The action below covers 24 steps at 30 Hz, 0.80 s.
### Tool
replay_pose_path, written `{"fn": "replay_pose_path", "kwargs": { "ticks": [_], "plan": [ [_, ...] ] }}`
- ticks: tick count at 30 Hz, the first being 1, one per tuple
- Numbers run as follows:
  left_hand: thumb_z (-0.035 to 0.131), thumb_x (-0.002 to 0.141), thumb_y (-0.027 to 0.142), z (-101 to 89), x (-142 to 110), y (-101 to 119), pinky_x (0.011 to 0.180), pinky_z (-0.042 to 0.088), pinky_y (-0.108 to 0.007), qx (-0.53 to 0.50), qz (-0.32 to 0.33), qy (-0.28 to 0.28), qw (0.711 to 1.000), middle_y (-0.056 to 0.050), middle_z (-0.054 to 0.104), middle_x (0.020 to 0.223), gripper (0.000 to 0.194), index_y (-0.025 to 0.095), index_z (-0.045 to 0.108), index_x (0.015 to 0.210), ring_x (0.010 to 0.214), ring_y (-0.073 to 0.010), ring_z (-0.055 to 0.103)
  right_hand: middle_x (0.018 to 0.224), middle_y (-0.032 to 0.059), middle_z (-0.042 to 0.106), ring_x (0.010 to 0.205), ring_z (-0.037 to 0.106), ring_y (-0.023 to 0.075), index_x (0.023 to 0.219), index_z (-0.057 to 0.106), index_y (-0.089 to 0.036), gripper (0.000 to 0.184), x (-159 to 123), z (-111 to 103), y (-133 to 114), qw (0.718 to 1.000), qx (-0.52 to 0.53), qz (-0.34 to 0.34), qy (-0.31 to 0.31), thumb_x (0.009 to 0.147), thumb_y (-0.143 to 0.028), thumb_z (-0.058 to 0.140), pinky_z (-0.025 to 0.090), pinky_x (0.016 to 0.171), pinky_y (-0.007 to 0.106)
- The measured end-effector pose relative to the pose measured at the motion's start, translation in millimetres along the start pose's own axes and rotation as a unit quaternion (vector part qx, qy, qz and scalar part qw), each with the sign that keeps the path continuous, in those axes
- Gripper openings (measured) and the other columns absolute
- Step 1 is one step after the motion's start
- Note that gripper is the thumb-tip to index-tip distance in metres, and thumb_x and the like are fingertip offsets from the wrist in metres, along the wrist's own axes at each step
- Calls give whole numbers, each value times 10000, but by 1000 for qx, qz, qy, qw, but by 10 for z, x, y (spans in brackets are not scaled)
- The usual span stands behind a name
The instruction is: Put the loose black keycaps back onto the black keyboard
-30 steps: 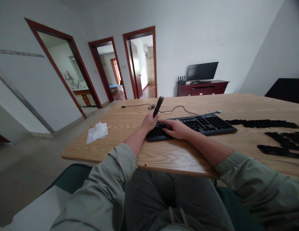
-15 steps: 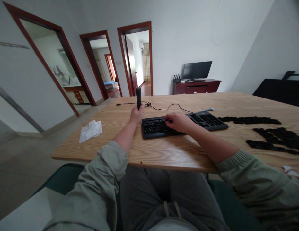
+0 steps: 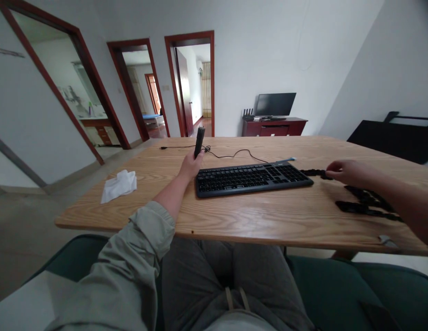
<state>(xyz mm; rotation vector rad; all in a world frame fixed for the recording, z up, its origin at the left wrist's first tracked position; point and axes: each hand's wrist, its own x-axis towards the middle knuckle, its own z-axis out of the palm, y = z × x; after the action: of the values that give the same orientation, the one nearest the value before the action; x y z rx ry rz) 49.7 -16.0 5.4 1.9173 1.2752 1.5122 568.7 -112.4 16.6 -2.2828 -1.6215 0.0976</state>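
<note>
The left hand (image 3: 191, 165) is at centre-left, fingers clamped round a tilted black stick (image 3: 199, 141), just beside the keyboard (image 3: 251, 179) lying mid-frame on the surface (image 3: 220, 220). The right hand (image 3: 346, 170) is down at the dark row (image 3: 312, 173), right of frame; can't tell whether its fingers pinch anything! Its forearm (image 3: 400, 195) blocks more dark pieces (image 3: 355, 207). Cable (image 3: 207, 149) behind, crumpled white tissue (image 3: 120, 186) left.

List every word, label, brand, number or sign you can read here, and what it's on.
No text is readable.
Keyboard: key legends, too small and blurred.
Faint mark near the keyboard's far edge: too small.
Black bar-shaped object in the left hand: nothing readable.
Television: dark screen, nothing readable.
</note>
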Motion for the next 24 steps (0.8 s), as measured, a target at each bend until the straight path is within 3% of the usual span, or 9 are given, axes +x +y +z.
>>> {"fn": "replay_pose_path", "kwargs": {
  "ticks": [8,16,24],
  "plan": [
    [469,897,426,-28,16,-26,569,347,-255,19,20,-6,1000,13,476,604,319,193,473,678,578,-128,463,697,138,656,588,530,210,542,605,-252,227,139,262,77,1000,7,-23,-10,704,-238,763,377,684,430],
    [477,894,429,-24,21,-43,568,347,-253,8,24,-16,1000,17,475,610,309,187,479,701,578,-124,460,740,125,667,662,562,252,578,591,-258,204,167,247,64,998,-62,-12,-25,710,-363,705,399,680,415],
    [482,889,426,-19,23,-44,579,345,-257,4,29,-14,999,24,464,608,304,184,487,705,574,-118,447,751,147,669,604,529,213,594,614,-260,143,214,178,285,998,-37,-35,-26,713,-242,692,354,675,408]
  ]
}}
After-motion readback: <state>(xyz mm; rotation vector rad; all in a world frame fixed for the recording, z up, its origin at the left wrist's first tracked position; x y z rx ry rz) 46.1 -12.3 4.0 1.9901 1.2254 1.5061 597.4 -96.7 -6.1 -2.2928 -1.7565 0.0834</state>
